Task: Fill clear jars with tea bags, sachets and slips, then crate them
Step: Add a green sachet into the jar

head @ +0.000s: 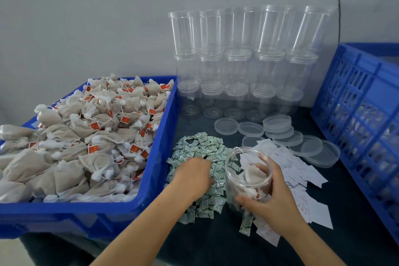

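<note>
The right hand [273,196] grips a clear jar [248,177], thumb and fingers curled round its wall; the jar is tilted, mouth toward the camera, lidless, and holds tea bags and a white slip. It sits over the dark table [216,242], between the pile of green-and-white sachets [200,147] and the spread of white slips [302,177]. The left hand [193,176] lies palm down on the sachet pile, fingers bent into it; whether they pinch a sachet cannot be told. To the left, a blue tray [155,157] is heaped with tea bags [86,136] bearing red tags. Empty jars [239,67] stand stacked in tiers against the wall [86,17], with loose clear lids [278,127] in front of them. A blue slatted crate [362,103] stands at the right edge.
</note>
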